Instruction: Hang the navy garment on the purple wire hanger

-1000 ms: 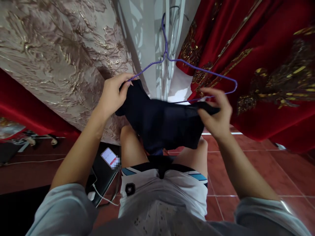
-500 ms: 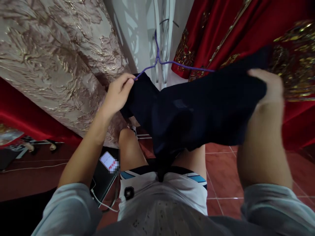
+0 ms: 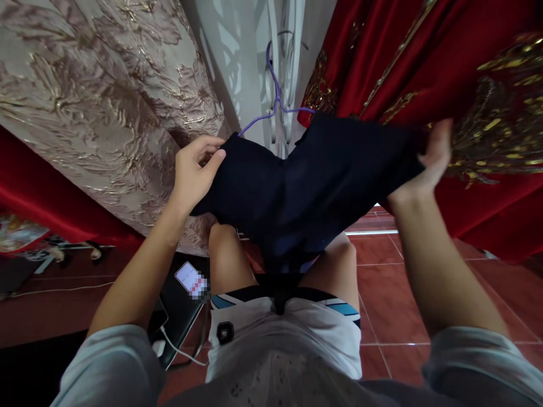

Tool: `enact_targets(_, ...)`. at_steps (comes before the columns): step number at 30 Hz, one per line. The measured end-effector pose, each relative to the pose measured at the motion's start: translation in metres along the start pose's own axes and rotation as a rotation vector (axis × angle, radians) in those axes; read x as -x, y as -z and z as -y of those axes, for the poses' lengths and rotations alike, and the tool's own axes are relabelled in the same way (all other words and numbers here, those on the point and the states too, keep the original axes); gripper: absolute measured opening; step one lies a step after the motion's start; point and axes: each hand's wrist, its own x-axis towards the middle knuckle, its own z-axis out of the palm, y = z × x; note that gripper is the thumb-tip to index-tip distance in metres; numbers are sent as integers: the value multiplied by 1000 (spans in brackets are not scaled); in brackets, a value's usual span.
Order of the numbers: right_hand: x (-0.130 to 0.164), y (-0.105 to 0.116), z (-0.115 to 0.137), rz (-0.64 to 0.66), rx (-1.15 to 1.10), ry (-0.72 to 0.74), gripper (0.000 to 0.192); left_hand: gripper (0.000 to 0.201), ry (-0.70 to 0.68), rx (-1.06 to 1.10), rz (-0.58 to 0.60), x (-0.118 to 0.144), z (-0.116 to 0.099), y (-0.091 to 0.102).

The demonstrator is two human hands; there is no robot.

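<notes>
The dark garment [image 3: 292,186] drapes the purple hanger [image 3: 276,99] between your left hand [image 3: 194,172], pinching one end, and your right hand [image 3: 431,164], touching the other, grip unclear.

Grey-blue short sleeves [image 3: 114,359], white shorts [image 3: 316,330], black and blue trim [image 3: 343,308], dark square badge [image 3: 225,333]

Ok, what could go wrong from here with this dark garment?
The dark garment might slip off or sit crooked: its cloth hides the outer ends of the purple hanger.

It could also catch on the gold decoration of the red fabric, just behind the right hand.
</notes>
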Motion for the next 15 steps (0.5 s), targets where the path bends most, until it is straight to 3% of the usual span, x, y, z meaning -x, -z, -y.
enact_targets(3,-5,-10,21,141,529,32,81,22,-43,-26,-33,-5,-3,-10)
enact_targets(6,1,-35,24,245,1025,131,95,17,-76,-43,-63,-13,1,-20)
enact_targets(9,24,-52,4,520,1097,-125,113,12,-92,-35,-46,-13,9,-25)
enact_targets(10,34,-53,-6,653,1064,-241,109,16,-95,-10,-29,-10,10,-25)
enact_targets(12,53,-48,-30,882,1067,-364,85,26,-98,76,24,-1,9,-27)
enact_targets(14,67,-37,-56,992,1215,-275,55,40,-100,202,111,9,0,-30)
enact_targets(15,73,-31,-68,995,1309,-168,54,47,-101,272,155,14,-7,-33)
